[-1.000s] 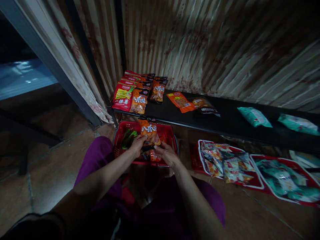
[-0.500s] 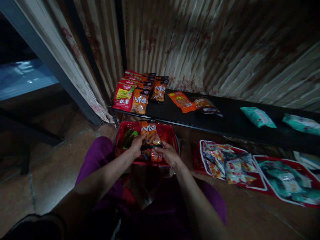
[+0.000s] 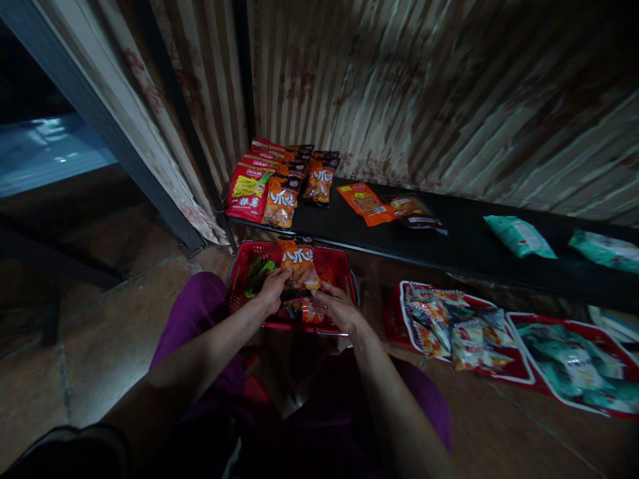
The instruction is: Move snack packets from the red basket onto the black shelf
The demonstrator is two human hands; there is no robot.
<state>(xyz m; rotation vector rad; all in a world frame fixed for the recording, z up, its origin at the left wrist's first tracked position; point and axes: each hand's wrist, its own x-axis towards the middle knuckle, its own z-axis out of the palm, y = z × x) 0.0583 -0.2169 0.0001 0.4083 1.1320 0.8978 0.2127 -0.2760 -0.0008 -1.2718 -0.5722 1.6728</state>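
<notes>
Over a red basket between my knees, an orange snack bag with white lettering and black ends is held up. My left hand grips its lower left side, thumb on the front. At the lower right corner, my right hand pinches the bag with the fingertips; part of that grip is hidden. More orange and red packets lie in the basket below the hands. Something green shows at its left side.
A low black shelf carries red packets, orange bags, an orange packet, a brown packet and teal bags. Red baskets of snack bags and teal bags stand right. A metal post rises left.
The held orange bag has tipped slightly, so its black top end shows more and its bottom end less. My right hand has shifted a little along the bag's lower right corner.
</notes>
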